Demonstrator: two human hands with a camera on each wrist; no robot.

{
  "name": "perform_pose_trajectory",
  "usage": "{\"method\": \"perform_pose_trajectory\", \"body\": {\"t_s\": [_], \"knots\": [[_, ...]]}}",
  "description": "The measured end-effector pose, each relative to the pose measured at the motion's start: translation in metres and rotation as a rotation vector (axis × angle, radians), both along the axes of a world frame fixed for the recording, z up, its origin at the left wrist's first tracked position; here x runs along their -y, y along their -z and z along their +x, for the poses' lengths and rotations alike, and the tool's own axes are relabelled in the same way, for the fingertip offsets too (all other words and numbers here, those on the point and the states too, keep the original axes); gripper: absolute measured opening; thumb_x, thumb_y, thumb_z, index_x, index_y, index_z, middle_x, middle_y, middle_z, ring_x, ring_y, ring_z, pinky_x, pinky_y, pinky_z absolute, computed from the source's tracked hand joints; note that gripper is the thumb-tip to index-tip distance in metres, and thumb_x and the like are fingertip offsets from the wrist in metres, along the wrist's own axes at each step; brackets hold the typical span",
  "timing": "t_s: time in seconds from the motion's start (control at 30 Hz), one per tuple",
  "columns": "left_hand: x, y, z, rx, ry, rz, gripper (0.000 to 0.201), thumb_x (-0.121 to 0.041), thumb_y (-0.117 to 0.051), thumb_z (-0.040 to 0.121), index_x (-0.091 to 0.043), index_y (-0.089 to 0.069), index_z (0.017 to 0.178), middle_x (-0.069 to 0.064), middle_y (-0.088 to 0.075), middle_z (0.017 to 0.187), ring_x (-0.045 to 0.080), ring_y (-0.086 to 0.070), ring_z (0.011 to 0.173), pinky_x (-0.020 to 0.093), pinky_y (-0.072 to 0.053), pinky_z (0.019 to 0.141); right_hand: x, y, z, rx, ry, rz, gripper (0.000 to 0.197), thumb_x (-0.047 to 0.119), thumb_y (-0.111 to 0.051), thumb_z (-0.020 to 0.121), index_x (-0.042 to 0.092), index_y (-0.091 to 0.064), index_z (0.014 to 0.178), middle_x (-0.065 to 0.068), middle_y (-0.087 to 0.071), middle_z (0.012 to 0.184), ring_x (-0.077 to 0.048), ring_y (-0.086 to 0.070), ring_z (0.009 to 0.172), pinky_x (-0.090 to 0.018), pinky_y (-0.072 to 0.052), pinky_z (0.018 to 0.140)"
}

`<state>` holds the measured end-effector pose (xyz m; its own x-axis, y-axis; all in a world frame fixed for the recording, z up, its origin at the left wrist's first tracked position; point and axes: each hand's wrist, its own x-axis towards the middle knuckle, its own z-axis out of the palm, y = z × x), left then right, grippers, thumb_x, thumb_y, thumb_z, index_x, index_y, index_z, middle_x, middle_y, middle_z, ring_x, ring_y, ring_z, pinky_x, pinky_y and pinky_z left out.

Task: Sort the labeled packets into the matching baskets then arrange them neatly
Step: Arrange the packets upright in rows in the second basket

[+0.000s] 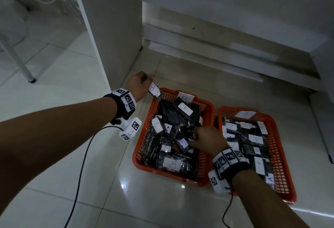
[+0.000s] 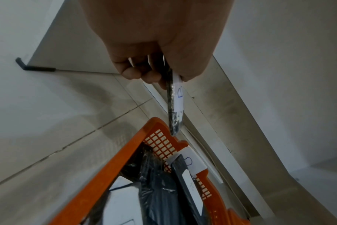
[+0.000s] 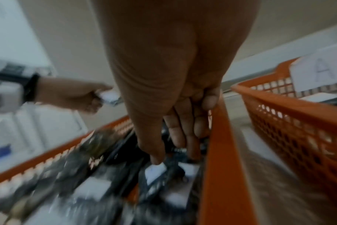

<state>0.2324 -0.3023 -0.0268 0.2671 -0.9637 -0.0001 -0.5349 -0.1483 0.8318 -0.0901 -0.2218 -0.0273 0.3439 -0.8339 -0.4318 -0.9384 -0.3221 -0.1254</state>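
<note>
Two orange mesh baskets sit side by side on the tiled floor. The left basket [image 1: 142,137] carries a paper tag marked B [image 1: 185,98] and holds a loose heap of several black packets with white labels. The right basket [image 1: 282,155], tagged A [image 1: 244,114], holds packets lying in rows. My left hand [image 1: 145,81] pinches a black packet labelled B [image 1: 155,90] [image 2: 177,103] just above the B basket's far left corner. My right hand [image 1: 198,137] [image 3: 175,146] reaches into the B basket with its fingers extended, the thumb tip touching a labelled packet [image 1: 182,142].
A white cabinet side [image 1: 108,29] stands just left of the baskets, and a low white ledge [image 1: 216,56] runs behind them. A white chair leg [image 1: 27,72] stands far left. Black wrist cables [image 1: 81,164] trail over the floor near me.
</note>
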Motion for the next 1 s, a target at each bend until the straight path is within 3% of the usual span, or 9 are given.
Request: {"method": "perform_pose_trajectory", "body": {"t_s": [0.1, 0.17, 0.23, 0.37, 0.47, 0.53, 0.63, 0.8, 1.0], "knots": [[0.001, -0.005, -0.012, 0.009, 0.020, 0.006, 0.030, -0.041, -0.054, 0.103, -0.018, -0.057, 0.084, -0.007, -0.061, 0.073, 0.013, -0.060, 0.067, 0.025, -0.040, 0.056, -0.009, 0.011, 0.012, -0.117, -0.101, -0.094, 0.038, 0.059, -0.072, 0.086, 0.026, -0.057, 0.078, 0.009, -0.060, 0.075, -0.015, -0.063, 0.078, -0.036, -0.049, 0.082], [0.001, -0.007, -0.021, 0.010, 0.051, -0.009, 0.031, -0.041, -0.054, 0.104, -0.017, -0.058, 0.085, -0.006, -0.062, 0.074, 0.011, -0.058, 0.066, 0.025, -0.038, 0.054, -0.012, 0.019, 0.018, -0.119, -0.064, -0.107, 0.040, 0.060, -0.074, 0.085, 0.022, -0.062, 0.084, 0.003, -0.067, 0.084, -0.018, -0.067, 0.084, -0.035, -0.049, 0.081], [0.001, -0.004, -0.025, 0.006, 0.075, -0.008, 0.031, -0.042, -0.054, 0.103, -0.022, -0.055, 0.080, -0.006, -0.061, 0.074, 0.011, -0.058, 0.067, 0.026, -0.037, 0.055, -0.015, 0.023, 0.021, -0.080, -0.007, -0.088, 0.040, 0.057, -0.075, 0.086, 0.022, -0.057, 0.079, 0.000, -0.068, 0.087, -0.020, -0.067, 0.085, -0.033, -0.046, 0.080], [-0.001, -0.002, -0.023, -0.012, 0.077, 0.010, 0.029, -0.044, -0.054, 0.103, -0.024, -0.056, 0.082, -0.006, -0.063, 0.076, 0.011, -0.060, 0.071, 0.027, -0.039, 0.058, -0.008, 0.022, 0.019, 0.030, 0.007, 0.017, 0.035, 0.043, -0.072, 0.091, 0.020, -0.057, 0.070, 0.001, -0.065, 0.079, -0.018, -0.066, 0.077, -0.036, -0.057, 0.080], [-0.002, -0.005, -0.017, -0.030, 0.045, -0.012, 0.031, -0.040, -0.056, 0.103, -0.015, -0.060, 0.086, -0.003, -0.064, 0.076, 0.015, -0.061, 0.071, 0.029, -0.045, 0.061, 0.008, 0.013, 0.004, 0.042, -0.025, 0.033, 0.021, 0.024, -0.063, 0.096, 0.015, -0.066, 0.077, -0.006, -0.066, 0.087, -0.022, -0.067, 0.080, -0.038, -0.058, 0.073], [0.000, -0.006, -0.013, -0.020, 0.026, -0.028, 0.033, -0.038, -0.056, 0.103, -0.008, -0.064, 0.092, 0.002, -0.066, 0.081, 0.020, -0.063, 0.076, 0.033, -0.049, 0.068, 0.019, 0.005, -0.009, -0.005, -0.033, -0.043, 0.015, 0.021, -0.063, 0.095, 0.013, -0.076, 0.092, -0.009, -0.069, 0.097, -0.025, -0.068, 0.090, -0.040, -0.058, 0.078], [0.000, -0.008, -0.011, -0.010, 0.003, -0.039, 0.034, -0.038, -0.057, 0.103, -0.006, -0.064, 0.093, 0.003, -0.066, 0.081, 0.022, -0.063, 0.077, 0.033, -0.048, 0.068, 0.034, -0.010, -0.024, 0.035, 0.005, -0.052, 0.011, 0.024, -0.067, 0.095, 0.019, -0.075, 0.101, -0.006, -0.072, 0.102, -0.025, -0.065, 0.101, -0.043, -0.054, 0.090], [-0.002, -0.008, -0.016, 0.028, 0.033, -0.022, 0.032, -0.040, -0.054, 0.104, -0.012, -0.060, 0.089, -0.006, -0.061, 0.075, 0.008, -0.057, 0.067, 0.012, -0.036, 0.051, 0.036, -0.032, -0.028, 0.184, 0.070, 0.122, 0.019, 0.020, -0.075, 0.092, 0.025, -0.066, 0.108, 0.005, -0.071, 0.097, -0.017, -0.068, 0.092, -0.032, -0.053, 0.079], [-0.003, -0.007, -0.020, 0.031, 0.029, -0.034, 0.031, -0.040, -0.055, 0.104, -0.014, -0.059, 0.087, -0.009, -0.060, 0.074, 0.003, -0.054, 0.066, 0.007, -0.034, 0.048, 0.009, -0.014, -0.003, 0.199, 0.249, 0.155, 0.008, 0.019, -0.078, 0.087, 0.013, -0.073, 0.084, -0.003, -0.072, 0.086, -0.018, -0.070, 0.082, -0.040, -0.060, 0.078]]}}
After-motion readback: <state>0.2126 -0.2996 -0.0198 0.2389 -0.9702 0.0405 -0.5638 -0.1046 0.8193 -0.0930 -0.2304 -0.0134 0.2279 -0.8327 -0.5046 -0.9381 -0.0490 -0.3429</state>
